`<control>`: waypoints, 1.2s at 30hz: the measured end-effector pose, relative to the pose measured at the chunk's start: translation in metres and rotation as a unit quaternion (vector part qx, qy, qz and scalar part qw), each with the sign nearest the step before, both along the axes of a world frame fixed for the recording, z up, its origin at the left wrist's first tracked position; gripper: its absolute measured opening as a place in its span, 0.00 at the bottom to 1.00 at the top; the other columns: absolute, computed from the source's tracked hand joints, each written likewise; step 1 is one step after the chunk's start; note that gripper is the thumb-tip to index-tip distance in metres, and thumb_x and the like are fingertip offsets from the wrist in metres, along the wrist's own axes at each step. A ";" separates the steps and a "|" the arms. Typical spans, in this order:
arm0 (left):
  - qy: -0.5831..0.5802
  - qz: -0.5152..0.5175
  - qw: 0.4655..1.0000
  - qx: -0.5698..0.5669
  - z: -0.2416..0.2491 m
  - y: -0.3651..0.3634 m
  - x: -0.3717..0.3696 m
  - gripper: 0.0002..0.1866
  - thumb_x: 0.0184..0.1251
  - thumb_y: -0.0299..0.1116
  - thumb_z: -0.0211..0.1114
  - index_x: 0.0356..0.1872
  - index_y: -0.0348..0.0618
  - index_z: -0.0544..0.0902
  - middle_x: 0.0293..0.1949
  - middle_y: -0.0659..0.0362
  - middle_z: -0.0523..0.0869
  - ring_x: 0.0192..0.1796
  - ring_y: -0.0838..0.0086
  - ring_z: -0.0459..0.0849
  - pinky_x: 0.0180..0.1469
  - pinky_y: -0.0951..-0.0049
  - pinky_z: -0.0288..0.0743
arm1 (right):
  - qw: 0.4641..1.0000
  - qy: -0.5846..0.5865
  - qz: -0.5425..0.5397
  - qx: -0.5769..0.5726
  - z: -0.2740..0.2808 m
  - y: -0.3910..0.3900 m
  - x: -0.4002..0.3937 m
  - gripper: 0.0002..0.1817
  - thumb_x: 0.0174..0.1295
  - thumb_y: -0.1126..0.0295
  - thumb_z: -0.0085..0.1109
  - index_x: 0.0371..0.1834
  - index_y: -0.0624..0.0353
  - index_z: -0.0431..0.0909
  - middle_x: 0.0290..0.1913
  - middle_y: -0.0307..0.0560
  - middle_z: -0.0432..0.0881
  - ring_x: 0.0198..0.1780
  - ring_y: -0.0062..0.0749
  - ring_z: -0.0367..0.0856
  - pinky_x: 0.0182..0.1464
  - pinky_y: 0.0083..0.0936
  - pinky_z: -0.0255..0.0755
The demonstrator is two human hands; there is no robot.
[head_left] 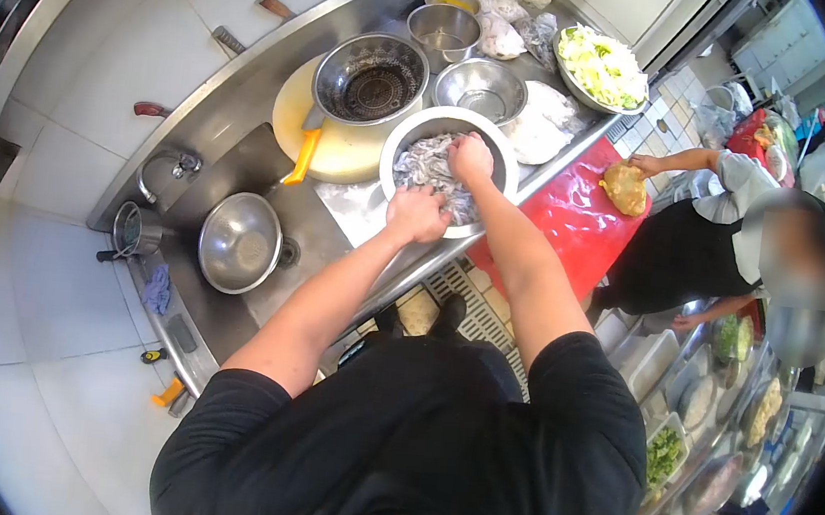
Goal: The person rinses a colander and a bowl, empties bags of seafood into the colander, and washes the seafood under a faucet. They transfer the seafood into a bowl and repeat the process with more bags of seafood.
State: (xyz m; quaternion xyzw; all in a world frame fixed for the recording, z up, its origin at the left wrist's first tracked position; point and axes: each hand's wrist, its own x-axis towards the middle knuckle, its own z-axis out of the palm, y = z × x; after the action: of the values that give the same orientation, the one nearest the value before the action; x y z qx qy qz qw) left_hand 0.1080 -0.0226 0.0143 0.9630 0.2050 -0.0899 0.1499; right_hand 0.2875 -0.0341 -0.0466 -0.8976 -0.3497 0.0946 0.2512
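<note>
A white-rimmed metal bowl (393,147) stands at the counter's front edge, holding slick grey-white strips (425,163) of what looks like raw meat or seafood. Both hands are inside it. My left hand (418,214) presses in at the near left side, its fingers curled into the strips. At the upper right of the bowl, my right hand (470,159) has its fingers bent down into the same strips, fingertips hidden. Just left of the bowl is a round cutting board (343,155) carrying a dark perforated colander (371,77) and a yellow-handled knife (304,153).
Behind the bowl sit a steel bowl (481,91), a pot (443,35), plastic bags (542,120) and a bowl of chopped cabbage (601,68). A colander (241,244) lies in the sink at left. A co-worker (680,250) stands at right, one hand on a yellowish lump (624,187) over red plastic (577,225).
</note>
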 end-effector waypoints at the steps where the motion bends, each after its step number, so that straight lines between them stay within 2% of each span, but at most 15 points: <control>1: 0.000 0.000 1.000 0.003 0.000 0.000 0.000 0.21 0.66 0.50 0.50 0.47 0.50 0.83 0.51 0.54 0.81 0.56 0.63 0.79 0.59 0.54 0.64 | 1.000 0.010 -0.007 0.011 -0.001 0.000 0.003 0.12 0.57 0.63 0.58 0.37 0.55 0.86 0.46 0.53 0.82 0.48 0.51 0.81 0.53 0.43 0.75; 2: 0.003 -0.001 1.000 0.012 -0.001 -0.001 -0.001 0.21 0.65 0.50 0.50 0.47 0.51 0.83 0.50 0.54 0.81 0.56 0.63 0.79 0.58 0.55 0.65 | 0.999 0.021 -0.014 0.022 0.002 -0.001 0.003 0.12 0.58 0.64 0.57 0.37 0.56 0.86 0.46 0.54 0.82 0.47 0.53 0.82 0.53 0.43 0.75; 5: 0.004 -0.002 1.000 0.030 -0.002 -0.002 0.002 0.20 0.65 0.50 0.51 0.46 0.51 0.84 0.49 0.55 0.82 0.54 0.63 0.80 0.57 0.56 0.66 | 0.994 0.079 0.066 0.038 0.014 -0.008 0.016 0.12 0.58 0.64 0.58 0.36 0.60 0.86 0.39 0.55 0.85 0.42 0.49 0.84 0.51 0.38 0.75; 8: 0.002 0.004 1.000 0.023 0.002 -0.005 0.002 0.20 0.64 0.50 0.51 0.45 0.52 0.84 0.49 0.55 0.82 0.53 0.63 0.81 0.57 0.56 0.67 | 0.953 0.237 0.113 0.154 0.027 -0.020 0.035 0.11 0.57 0.63 0.64 0.34 0.60 0.86 0.27 0.41 0.84 0.31 0.27 0.81 0.38 0.29 0.74; 11: -0.001 0.009 1.000 0.017 0.003 -0.004 0.004 0.20 0.64 0.50 0.52 0.45 0.52 0.84 0.48 0.56 0.82 0.53 0.62 0.81 0.56 0.56 0.66 | 0.896 0.382 0.125 0.187 0.065 -0.029 0.046 0.12 0.58 0.63 0.66 0.34 0.61 0.85 0.28 0.35 0.83 0.31 0.17 0.75 0.36 0.22 0.71; 15: -0.015 0.014 1.000 0.021 0.003 -0.007 0.001 0.18 0.63 0.50 0.53 0.42 0.53 0.85 0.46 0.56 0.83 0.50 0.62 0.82 0.54 0.57 0.68 | 0.917 0.335 0.183 0.115 0.069 -0.031 0.056 0.11 0.57 0.64 0.67 0.35 0.60 0.86 0.28 0.37 0.84 0.32 0.18 0.77 0.38 0.23 0.72; 17: -0.026 0.014 0.999 0.025 0.007 -0.006 0.003 0.17 0.63 0.50 0.54 0.41 0.53 0.85 0.46 0.56 0.83 0.49 0.61 0.82 0.53 0.58 0.68 | 0.945 0.217 0.229 0.090 0.059 -0.032 0.058 0.11 0.55 0.63 0.67 0.37 0.57 0.87 0.29 0.41 0.85 0.32 0.22 0.80 0.41 0.25 0.74; 19: -0.050 0.009 0.998 0.033 0.004 -0.007 0.000 0.17 0.63 0.49 0.55 0.40 0.53 0.85 0.45 0.57 0.84 0.48 0.61 0.82 0.52 0.58 0.68 | 0.967 0.105 0.218 0.085 0.077 -0.040 0.046 0.15 0.55 0.62 0.66 0.45 0.52 0.86 0.35 0.50 0.87 0.37 0.36 0.85 0.46 0.30 0.76; 21: -0.055 0.013 0.998 0.029 0.005 -0.008 0.000 0.16 0.62 0.49 0.55 0.38 0.52 0.86 0.44 0.56 0.83 0.50 0.62 0.81 0.52 0.58 0.67 | 0.976 0.079 0.192 0.068 0.085 -0.042 0.042 0.16 0.56 0.62 0.65 0.47 0.53 0.85 0.38 0.52 0.87 0.40 0.37 0.86 0.47 0.30 0.77; 24: -0.085 0.008 0.996 0.020 0.004 -0.007 -0.004 0.17 0.62 0.48 0.56 0.35 0.47 0.85 0.43 0.54 0.82 0.50 0.62 0.80 0.53 0.59 0.67 | 0.979 0.092 0.112 0.146 0.079 -0.045 0.047 0.15 0.55 0.60 0.63 0.42 0.55 0.86 0.39 0.54 0.86 0.44 0.45 0.85 0.51 0.35 0.76; 27: -0.119 0.012 0.992 0.025 0.004 -0.005 -0.007 0.16 0.61 0.47 0.57 0.34 0.47 0.85 0.43 0.54 0.81 0.49 0.63 0.80 0.52 0.59 0.67 | 0.979 0.114 0.053 0.161 0.082 -0.046 0.071 0.15 0.56 0.60 0.63 0.40 0.57 0.86 0.39 0.56 0.86 0.44 0.46 0.85 0.51 0.36 0.76; 31: -0.121 0.022 0.992 0.019 -0.005 -0.004 -0.006 0.15 0.59 0.46 0.58 0.24 0.47 0.84 0.34 0.56 0.83 0.44 0.63 0.81 0.49 0.60 0.67 | 0.992 0.070 0.002 0.109 0.075 -0.029 0.131 0.18 0.58 0.59 0.60 0.45 0.61 0.84 0.43 0.58 0.85 0.48 0.48 0.84 0.54 0.37 0.74; 32: -0.136 0.016 0.990 0.014 -0.004 -0.003 -0.005 0.16 0.59 0.47 0.58 0.21 0.47 0.83 0.29 0.56 0.82 0.41 0.62 0.81 0.47 0.60 0.68 | 0.993 0.057 -0.002 0.101 0.066 -0.020 0.151 0.20 0.58 0.58 0.61 0.46 0.62 0.83 0.43 0.57 0.85 0.48 0.47 0.84 0.53 0.36 0.75; 34: -0.150 0.023 0.988 0.014 -0.006 -0.002 -0.004 0.16 0.59 0.46 0.59 0.20 0.47 0.82 0.28 0.56 0.82 0.39 0.62 0.81 0.45 0.60 0.68 | 0.995 0.031 -0.007 0.093 0.049 0.005 0.196 0.22 0.58 0.56 0.61 0.48 0.63 0.81 0.43 0.56 0.86 0.47 0.46 0.85 0.52 0.34 0.76; 36: -0.153 0.037 0.987 0.013 -0.008 -0.004 -0.003 0.16 0.58 0.45 0.60 0.19 0.47 0.81 0.27 0.57 0.81 0.38 0.61 0.81 0.43 0.60 0.68 | 0.995 0.038 -0.023 0.087 0.048 0.033 0.234 0.24 0.58 0.57 0.60 0.51 0.63 0.79 0.46 0.58 0.85 0.51 0.47 0.83 0.55 0.36 0.74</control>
State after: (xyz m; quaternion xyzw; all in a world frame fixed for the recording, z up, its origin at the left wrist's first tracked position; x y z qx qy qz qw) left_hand 0.1047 -0.0270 0.0066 0.9592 0.2162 0.0666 0.1698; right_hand 0.5210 -0.0015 0.0014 -0.8760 -0.3260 0.0918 0.3434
